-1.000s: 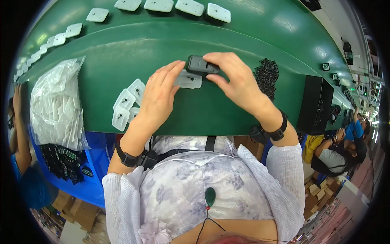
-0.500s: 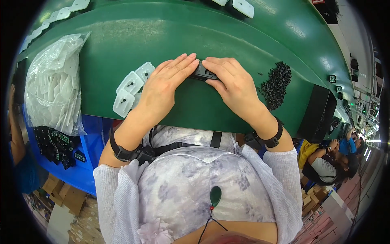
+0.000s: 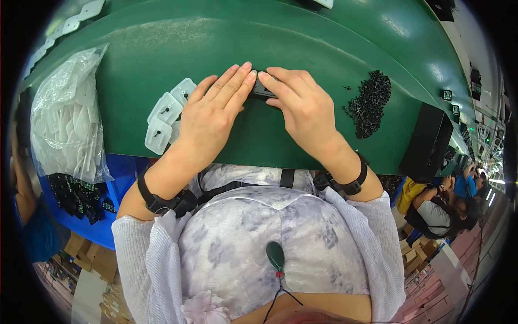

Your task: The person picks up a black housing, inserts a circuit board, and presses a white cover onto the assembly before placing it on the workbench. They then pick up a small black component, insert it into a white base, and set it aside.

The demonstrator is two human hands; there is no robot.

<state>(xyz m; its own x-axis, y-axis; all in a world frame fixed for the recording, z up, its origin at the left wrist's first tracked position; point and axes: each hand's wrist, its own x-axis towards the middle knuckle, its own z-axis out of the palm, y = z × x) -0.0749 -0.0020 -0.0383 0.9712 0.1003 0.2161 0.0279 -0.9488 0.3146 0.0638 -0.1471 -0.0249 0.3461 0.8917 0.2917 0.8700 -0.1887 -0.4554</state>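
Observation:
A small black plastic case (image 3: 260,93) lies on the green table between my hands, mostly covered by them. My left hand (image 3: 208,116) reaches its left end with fingers stretched out and lying flat. From the other side, my right hand (image 3: 306,108) grips the case, its fingers over the top and its thumb at the near edge. Beside my left hand are several translucent white plates (image 3: 166,108), some with a small black piece on them. A heap of small black parts (image 3: 371,102) sits to the right of my right hand.
At left lies a clear bag (image 3: 67,119) of white plates, above a blue bin (image 3: 102,232) holding dark parts with green boards. A black box (image 3: 427,143) stands at the right table edge. More white plates (image 3: 71,24) line the far left. Other people sit at far right.
Both hands and the case appear slightly higher in the picture, and the view has shifted a little. My right fingers have moved further over the case, covering more of it.

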